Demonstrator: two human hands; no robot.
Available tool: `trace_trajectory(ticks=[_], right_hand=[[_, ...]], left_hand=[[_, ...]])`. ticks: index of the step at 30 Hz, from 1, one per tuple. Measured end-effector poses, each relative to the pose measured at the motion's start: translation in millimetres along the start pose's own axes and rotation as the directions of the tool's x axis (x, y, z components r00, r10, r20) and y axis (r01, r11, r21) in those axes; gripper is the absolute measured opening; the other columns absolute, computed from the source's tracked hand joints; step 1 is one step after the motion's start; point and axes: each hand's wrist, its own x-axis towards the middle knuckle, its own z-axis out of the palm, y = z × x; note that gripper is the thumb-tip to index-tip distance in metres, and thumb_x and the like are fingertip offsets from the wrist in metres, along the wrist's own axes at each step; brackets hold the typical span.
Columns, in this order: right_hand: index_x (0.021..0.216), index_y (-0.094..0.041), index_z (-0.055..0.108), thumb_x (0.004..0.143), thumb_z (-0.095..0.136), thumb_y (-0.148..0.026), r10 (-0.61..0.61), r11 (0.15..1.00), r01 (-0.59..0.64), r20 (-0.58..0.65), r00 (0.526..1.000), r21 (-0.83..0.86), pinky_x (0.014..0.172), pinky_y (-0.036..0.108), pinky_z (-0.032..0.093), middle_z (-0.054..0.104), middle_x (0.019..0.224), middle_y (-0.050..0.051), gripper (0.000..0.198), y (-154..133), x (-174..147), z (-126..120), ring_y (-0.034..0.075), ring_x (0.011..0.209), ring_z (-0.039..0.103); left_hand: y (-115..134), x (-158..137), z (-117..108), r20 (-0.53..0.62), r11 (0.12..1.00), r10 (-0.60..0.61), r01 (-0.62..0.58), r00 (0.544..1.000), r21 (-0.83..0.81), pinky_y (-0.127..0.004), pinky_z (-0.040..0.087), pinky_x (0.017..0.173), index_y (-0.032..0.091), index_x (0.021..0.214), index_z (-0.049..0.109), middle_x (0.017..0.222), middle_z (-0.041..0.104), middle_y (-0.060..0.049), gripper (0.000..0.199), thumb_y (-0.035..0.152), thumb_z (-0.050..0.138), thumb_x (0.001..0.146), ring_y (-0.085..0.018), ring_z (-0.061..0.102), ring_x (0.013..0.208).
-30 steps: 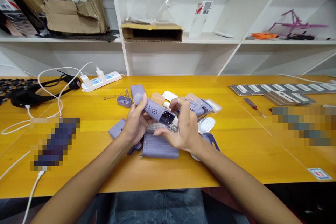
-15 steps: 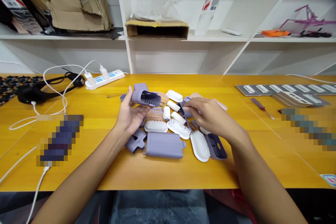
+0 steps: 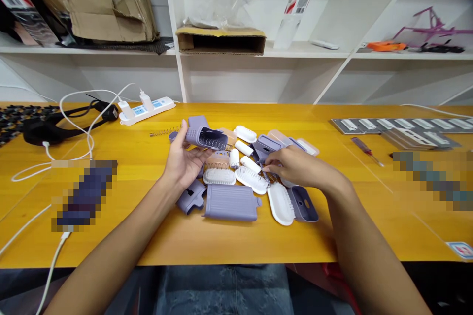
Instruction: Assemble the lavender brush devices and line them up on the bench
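A hollow purple plastic housing (image 3: 195, 130) rests in my left hand (image 3: 182, 161), tilted, with the thumb on its near side. From its open end a coil spring (image 3: 218, 141) sticks out. My right hand (image 3: 290, 165) is over the right side of the loose parts, thumb and fingers pinched together; what lies between the fingertips is hidden. Beneath it a dark spring (image 3: 272, 177) shows in part. Close by are a purple holder (image 3: 264, 145), white bristled oval pads (image 3: 251, 179), small white rollers (image 3: 249, 164) and a ribbed purple cover (image 3: 231, 203).
A white power strip (image 3: 148, 110) with cables and a black headset (image 3: 55, 128) are at the back left. On the right lie a screwdriver (image 3: 366, 150) and a row of white pieces on a grey strip (image 3: 402, 125). Shelves (image 3: 310, 54) rise behind the table.
My right hand has shifted slightly down and to the right, uncovering more of the purple holder. My left hand keeps its hold on the housing, nearly unmoved.
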Motion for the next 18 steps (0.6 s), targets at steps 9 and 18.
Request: trace_trajectory(ticks=[9,18], right_hand=[[0.092,-0.021,0.078,0.104,0.061,-0.028,-0.051,0.998,0.047,-0.143,0.988,-0.033,0.069,0.035,0.043,0.079,0.084,0.007,0.022,-20.0,1.5,1.0,0.022,0.074,0.067],[0.094,-0.022,0.074,0.105,0.062,-0.034,-0.093,0.991,0.134,-0.673,0.733,0.009,0.072,0.038,0.05,0.075,0.089,0.009,0.02,-8.1,4.7,-4.2,0.023,0.075,0.065]], left_hand=[[5.4,4.5,-2.3,0.004,0.999,0.027,-0.026,1.0,-0.039,-0.031,0.066,0.07,0.017,0.092,0.071,0.09,0.071,-0.007,0.031,0.042,0.088,0.087,-0.019,0.071,0.079],[27.4,21.4,-12.8,-0.09,0.994,0.062,-0.069,0.994,-0.08,-0.027,0.066,0.069,0.017,0.115,0.069,0.099,0.069,-0.012,0.043,0.053,0.079,0.094,-0.023,0.075,0.092]])
